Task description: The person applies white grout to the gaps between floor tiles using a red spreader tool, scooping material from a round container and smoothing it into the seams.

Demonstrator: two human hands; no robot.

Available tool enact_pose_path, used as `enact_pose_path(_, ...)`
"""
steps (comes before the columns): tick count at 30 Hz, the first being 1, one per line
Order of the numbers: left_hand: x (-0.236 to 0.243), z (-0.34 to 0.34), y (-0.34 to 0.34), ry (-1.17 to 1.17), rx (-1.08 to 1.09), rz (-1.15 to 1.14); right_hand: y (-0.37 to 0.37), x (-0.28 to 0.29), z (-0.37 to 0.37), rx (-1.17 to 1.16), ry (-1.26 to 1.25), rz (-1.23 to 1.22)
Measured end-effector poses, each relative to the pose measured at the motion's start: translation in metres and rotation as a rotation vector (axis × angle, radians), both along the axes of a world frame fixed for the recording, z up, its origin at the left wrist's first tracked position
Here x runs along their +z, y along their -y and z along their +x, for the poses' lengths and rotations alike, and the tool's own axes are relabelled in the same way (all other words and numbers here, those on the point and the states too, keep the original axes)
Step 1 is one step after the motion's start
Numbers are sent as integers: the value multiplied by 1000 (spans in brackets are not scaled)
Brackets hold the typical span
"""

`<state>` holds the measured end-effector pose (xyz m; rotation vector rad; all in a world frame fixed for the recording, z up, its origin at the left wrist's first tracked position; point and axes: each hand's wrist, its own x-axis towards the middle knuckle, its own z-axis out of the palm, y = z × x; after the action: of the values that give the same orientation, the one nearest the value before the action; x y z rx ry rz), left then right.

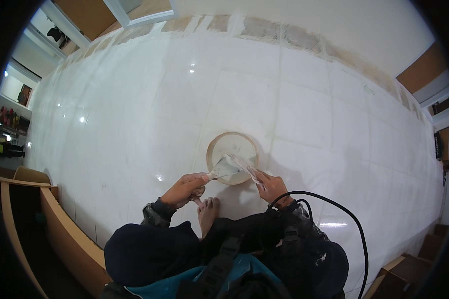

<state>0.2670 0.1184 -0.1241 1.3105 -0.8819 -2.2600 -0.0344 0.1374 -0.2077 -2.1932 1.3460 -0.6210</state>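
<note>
Low over a round pale bucket (211, 149), my left hand (186, 189) is closed on the handle of a putty knife (225, 168) with a wide, flat, whitish-smeared blade. A long, narrow tool caked in white paste (243, 163) is gripped in my right hand (272, 189); its exact kind I cannot make out. The two tools meet, or nearly meet, at their tips above the bucket. Pale, whitish matter shows inside the bucket, partly hidden by the blades. My bare foot (208, 214) is on the floor just behind the left hand.
Glossy white tiles (174, 109) cover the floor, with rough unfinished strips (304, 39) along the far wall. Wooden furniture (67, 224) stands close on the left, and wooden boxes (409, 274) at the lower right. A black cable (354, 217) loops past my right arm.
</note>
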Motion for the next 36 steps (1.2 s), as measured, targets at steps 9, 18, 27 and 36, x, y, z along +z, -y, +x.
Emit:
enact_pose_path(9,2,3,14,61,21,-128,7,2,-37,-241,25,111)
enact_pose_path(18,-97,11,6,342,-35,-181,19,-34,-37,-425,676,350)
enact_pose_path(27,-81,-9,20,708,95,-424,11,5,-22,-443,894,727)
enact_pose_path(36,-125,-27,40,820,-2,-747,0,3,-7,-737,885,693)
